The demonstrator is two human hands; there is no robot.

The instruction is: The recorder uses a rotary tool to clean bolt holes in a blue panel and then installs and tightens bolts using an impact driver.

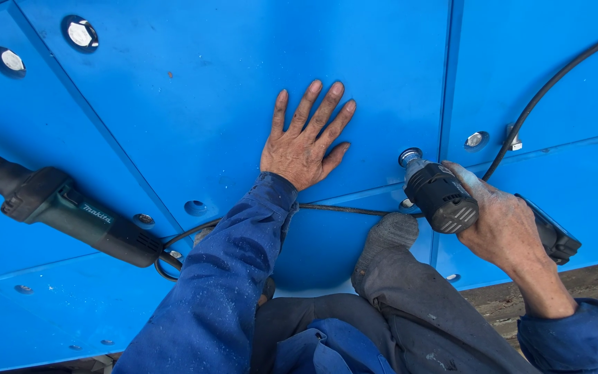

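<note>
With the left hand spread flat on the blue panel at centre frame, the right hand grips the driver, best kept square on the bolt at centre right.

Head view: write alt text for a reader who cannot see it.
A person's right hand presses a black power tool onto a bolt in a blue metal panel, while the left hand lies flat on the panel. A second corded tool rests at left, and a socked foot sits below.
</note>
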